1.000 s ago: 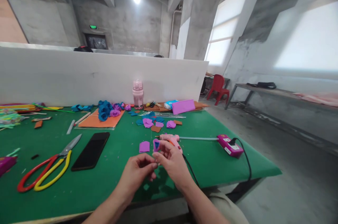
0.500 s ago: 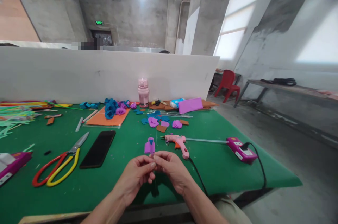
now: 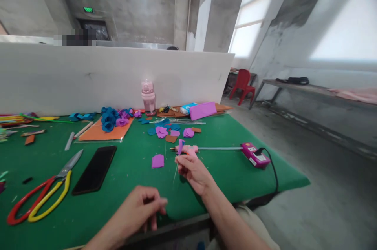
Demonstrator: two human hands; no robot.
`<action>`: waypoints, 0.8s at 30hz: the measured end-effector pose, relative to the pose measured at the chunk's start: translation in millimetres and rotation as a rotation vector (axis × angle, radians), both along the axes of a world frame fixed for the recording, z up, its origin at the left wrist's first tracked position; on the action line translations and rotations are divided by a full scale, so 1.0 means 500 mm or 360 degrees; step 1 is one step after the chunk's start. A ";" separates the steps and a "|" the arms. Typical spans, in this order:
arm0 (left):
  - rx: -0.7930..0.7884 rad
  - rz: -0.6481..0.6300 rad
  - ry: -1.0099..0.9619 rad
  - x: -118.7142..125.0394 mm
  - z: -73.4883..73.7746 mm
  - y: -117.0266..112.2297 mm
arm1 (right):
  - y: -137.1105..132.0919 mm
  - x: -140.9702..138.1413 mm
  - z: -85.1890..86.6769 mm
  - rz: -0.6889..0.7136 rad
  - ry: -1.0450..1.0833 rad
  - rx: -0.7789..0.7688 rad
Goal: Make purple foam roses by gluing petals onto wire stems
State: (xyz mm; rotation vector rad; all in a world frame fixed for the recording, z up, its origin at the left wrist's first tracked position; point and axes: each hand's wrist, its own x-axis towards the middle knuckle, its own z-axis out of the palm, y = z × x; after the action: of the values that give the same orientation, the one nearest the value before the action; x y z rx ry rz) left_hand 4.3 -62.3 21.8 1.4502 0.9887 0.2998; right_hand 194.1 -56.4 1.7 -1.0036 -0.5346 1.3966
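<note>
My right hand (image 3: 193,172) pinches a thin stick that carries a small purple-and-blue foam bud (image 3: 180,145) at its top, held just in front of the pink glue gun (image 3: 190,149) lying on the green table (image 3: 129,187). My left hand (image 3: 140,207) rests near the table's front edge with its fingers curled in, and I see nothing in it. A single purple petal (image 3: 158,161) lies on the cloth left of the bud.
Red-and-yellow scissors (image 3: 44,197) and a black phone (image 3: 94,169) lie to the left. A pink power strip (image 3: 255,155) with a black cable sits to the right. Loose petals (image 3: 165,130), blue foam roses (image 3: 108,119), a pink bottle (image 3: 148,97) and a white divider (image 3: 118,77) stand behind.
My hands have parted: the left let go of the stick and dropped back toward the table edge, while the right carried the bud forward to the glue gun.
</note>
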 end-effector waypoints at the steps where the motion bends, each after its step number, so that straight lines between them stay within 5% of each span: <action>1: 0.0176 0.0026 0.0005 -0.004 0.019 0.012 | -0.001 0.004 -0.001 0.0026 -0.0005 0.0005; 5: 0.0398 0.0265 -0.0130 0.008 0.067 0.067 | -0.005 0.000 -0.002 0.0068 -0.0104 -0.0009; 13: -0.0121 0.0213 -0.0538 0.060 -0.013 0.054 | -0.026 -0.039 -0.006 0.0255 -0.0285 0.0249; 24: -0.0206 0.0255 -0.0621 0.067 -0.029 0.033 | -0.034 -0.035 -0.002 0.0207 -0.0391 0.0233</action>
State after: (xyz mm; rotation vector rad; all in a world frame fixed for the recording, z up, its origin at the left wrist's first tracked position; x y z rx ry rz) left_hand 37.6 -45.8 7.3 1.1409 0.7894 0.6007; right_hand 176.5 -73.5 0.8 -1.0415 -0.8852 1.3340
